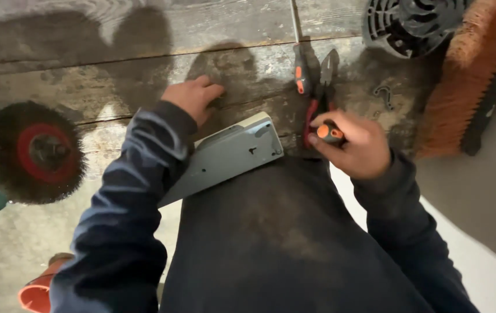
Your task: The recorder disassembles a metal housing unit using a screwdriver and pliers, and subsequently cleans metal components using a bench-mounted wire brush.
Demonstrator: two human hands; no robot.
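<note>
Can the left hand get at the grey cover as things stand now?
Probably yes. The left hand rests on the bench just beyond the grey cover, and nothing lies between them; only its own sleeve crosses the cover's near edge.

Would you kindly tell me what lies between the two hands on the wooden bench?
In the head view, the upper end of a grey metal plate lies between the left hand and the right hand; above it is bare wood.
</note>
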